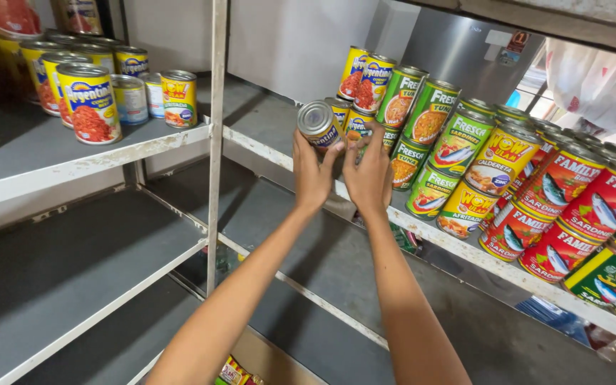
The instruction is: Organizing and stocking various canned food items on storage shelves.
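Two stacked rows of green, yellow and red cans point(507, 178) fill the grey shelf point(422, 235), right of the hands. Left hand point(313, 175) is closed around a small can point(320, 125), long axis tilted, lid up-left, just off the shelf edge. Right hand point(369, 175) fingers curl on a yellow-blue can point(358, 123) directly behind, blocking that spot.

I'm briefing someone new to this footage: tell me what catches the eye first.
Two bare arms reach up the middle: the left hand grips a small silver-topped can tilted at the shelf edge, the right hand touching cans beside it. Stacked green, yellow and red cans crowd the right shelf.
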